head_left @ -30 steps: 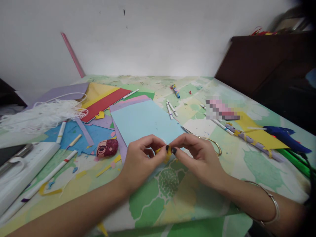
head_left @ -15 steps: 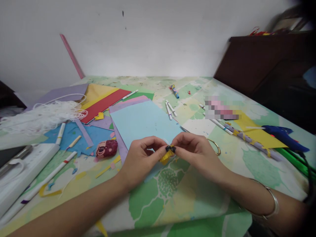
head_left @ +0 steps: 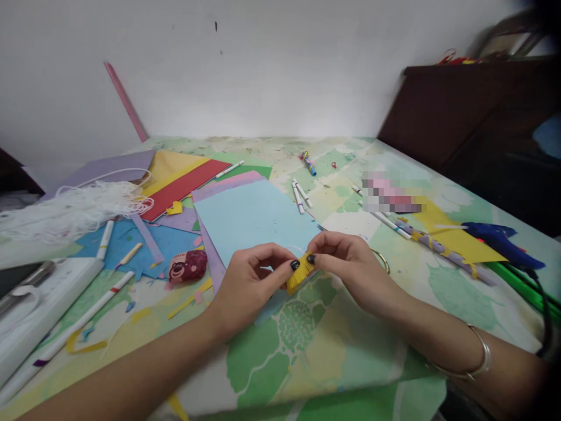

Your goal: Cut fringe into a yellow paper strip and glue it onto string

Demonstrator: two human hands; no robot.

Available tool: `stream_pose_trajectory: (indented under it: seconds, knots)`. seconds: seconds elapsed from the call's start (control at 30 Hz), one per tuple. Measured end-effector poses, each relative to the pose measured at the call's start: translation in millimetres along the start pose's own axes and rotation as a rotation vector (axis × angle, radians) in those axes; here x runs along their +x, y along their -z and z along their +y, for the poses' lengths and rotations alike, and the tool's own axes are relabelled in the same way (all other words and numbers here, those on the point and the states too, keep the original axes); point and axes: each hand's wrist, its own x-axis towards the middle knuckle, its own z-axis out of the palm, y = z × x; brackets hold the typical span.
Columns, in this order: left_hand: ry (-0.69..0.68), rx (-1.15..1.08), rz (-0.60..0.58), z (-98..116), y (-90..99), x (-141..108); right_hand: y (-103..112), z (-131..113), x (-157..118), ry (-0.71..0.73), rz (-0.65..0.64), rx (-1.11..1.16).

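Between my two hands is a small piece of yellow fringed paper [head_left: 299, 275], its cut strips hanging downward. My left hand [head_left: 258, 275] pinches its left side, with the thumb on top. My right hand [head_left: 346, 260] grips the upper right end between thumb and fingers. A thin white string [head_left: 294, 250] shows just behind the fingertips. Under and beyond the hands lies a light blue paper sheet [head_left: 258, 216], on top of pink and purple sheets.
White string [head_left: 83, 202] lies tangled at left, near a power strip [head_left: 65, 292]. A dark red pouch [head_left: 187, 266] sits left of my hands. At right are a blue glue gun [head_left: 504, 240], yellow paper [head_left: 464, 234] and a purple paper roll [head_left: 447, 251]. Markers [head_left: 300, 196] lie beyond the blue sheet.
My thumbs, close together before, have moved slightly apart. More of the yellow fringed paper now shows between them. The right hand has shifted a little up and right.
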Motion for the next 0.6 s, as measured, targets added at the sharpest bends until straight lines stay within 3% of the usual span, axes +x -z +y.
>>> stream_pose_trajectory:
  seconds: [0.6]
  knots:
    - [0.082, 0.122, -0.052, -5, 12.6, 12, 29, 6, 22, -0.008, 0.147, 0.139]
